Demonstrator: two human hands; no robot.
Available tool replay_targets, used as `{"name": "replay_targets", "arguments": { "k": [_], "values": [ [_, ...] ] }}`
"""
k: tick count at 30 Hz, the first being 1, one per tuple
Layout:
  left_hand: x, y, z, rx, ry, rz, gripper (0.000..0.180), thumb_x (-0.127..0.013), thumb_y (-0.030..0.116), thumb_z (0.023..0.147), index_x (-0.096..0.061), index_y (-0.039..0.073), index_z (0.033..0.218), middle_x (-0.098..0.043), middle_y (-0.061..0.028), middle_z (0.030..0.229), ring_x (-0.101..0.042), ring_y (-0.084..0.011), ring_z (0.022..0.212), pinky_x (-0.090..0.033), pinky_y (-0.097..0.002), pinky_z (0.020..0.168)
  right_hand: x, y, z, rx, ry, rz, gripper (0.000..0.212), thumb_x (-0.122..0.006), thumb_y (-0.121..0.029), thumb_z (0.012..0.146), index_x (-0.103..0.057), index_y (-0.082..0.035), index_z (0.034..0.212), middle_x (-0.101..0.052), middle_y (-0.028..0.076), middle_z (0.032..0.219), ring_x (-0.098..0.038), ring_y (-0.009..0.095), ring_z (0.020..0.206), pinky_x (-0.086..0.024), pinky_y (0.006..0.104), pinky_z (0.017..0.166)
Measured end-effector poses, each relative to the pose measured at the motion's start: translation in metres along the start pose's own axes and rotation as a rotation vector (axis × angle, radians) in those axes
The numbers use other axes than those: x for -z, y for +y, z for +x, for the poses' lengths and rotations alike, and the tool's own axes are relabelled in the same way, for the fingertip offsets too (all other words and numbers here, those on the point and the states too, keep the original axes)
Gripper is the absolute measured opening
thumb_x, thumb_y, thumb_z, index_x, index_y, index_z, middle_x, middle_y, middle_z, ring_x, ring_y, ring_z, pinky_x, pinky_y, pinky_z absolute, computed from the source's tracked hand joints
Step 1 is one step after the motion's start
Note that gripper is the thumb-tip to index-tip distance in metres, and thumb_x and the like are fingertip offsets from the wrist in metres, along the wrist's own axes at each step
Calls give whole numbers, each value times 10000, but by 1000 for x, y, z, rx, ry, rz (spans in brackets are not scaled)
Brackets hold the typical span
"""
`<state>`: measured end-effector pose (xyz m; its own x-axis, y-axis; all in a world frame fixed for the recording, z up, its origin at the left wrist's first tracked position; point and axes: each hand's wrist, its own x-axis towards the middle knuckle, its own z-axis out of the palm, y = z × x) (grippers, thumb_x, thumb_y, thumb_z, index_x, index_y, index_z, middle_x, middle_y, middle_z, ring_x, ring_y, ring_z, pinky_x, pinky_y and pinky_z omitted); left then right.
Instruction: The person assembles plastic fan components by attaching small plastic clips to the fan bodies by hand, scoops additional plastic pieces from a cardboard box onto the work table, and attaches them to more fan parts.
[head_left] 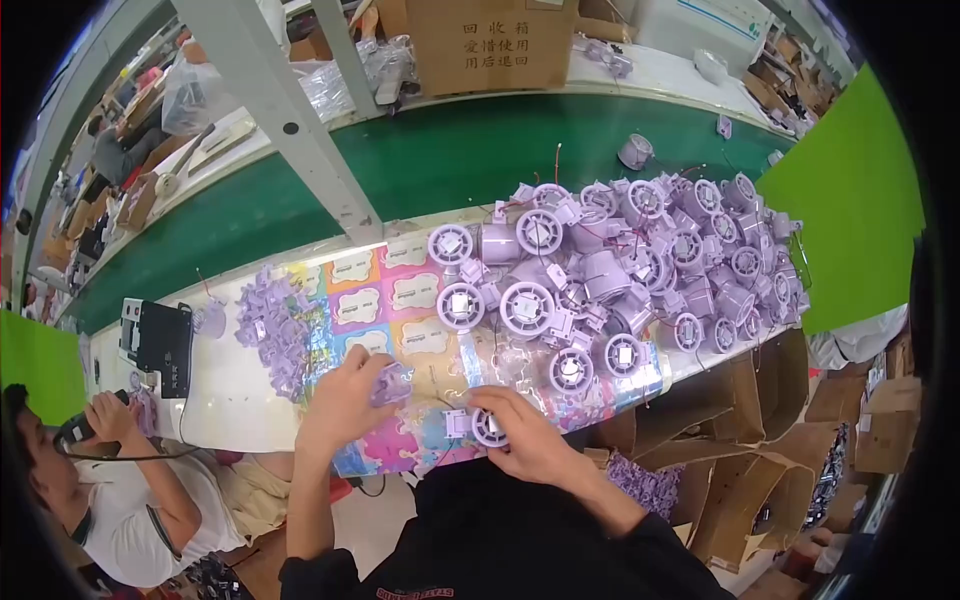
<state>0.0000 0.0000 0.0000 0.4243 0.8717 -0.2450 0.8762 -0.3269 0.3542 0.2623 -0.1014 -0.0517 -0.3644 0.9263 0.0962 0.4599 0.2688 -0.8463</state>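
Over the mat (418,292), right fingers (506,403) grasp a fan housing (482,430), left fingers (356,358) a small part (391,384); piled housings (604,275) crowd the mat's right, its far left open.

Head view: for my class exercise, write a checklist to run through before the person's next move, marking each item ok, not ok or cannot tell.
1. Left hand has hold of a small purple part: ok.
2. Right hand grips a round purple housing: ok.
3. The two held pieces are apart, with a gap between them: ok.
4. Underside of the held housing is undamaged: cannot tell, it is hidden from the camera.
5. Heap of housings on the right is neatly sorted: not ok, they lie jumbled on one another.
6. Co-worker's hand is clear of both hands: ok, it is well off to the left.
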Motion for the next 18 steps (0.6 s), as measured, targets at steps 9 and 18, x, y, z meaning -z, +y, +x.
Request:
{"name": "replay_targets", "arguments": {
  "k": [9, 18],
  "values": [
    [-4, 27, 3, -174, -52, -245, 565, -804, 287, 708, -632, 82, 1205, -680, -173, 1064, -653, -367, 994, -520, -450, 850, 25, -20, 36, 144, 97, -22, 666, -674, 77, 683, -544, -81, 1316, -441, 197, 1337, -513, 397, 1216, -469, 436, 1008],
    [-13, 31, 0, -244, 8, -340, 567, -822, 261, 710, -642, 45, 1202, -683, -184, 1072, -647, -375, 1005, -512, -423, 861, 28, -20, 38, 212, 46, -129, 645, -585, 103, 702, -524, -51, 1325, -451, 213, 1381, -494, 425, 1252, -468, 453, 1013]
  ]
}}
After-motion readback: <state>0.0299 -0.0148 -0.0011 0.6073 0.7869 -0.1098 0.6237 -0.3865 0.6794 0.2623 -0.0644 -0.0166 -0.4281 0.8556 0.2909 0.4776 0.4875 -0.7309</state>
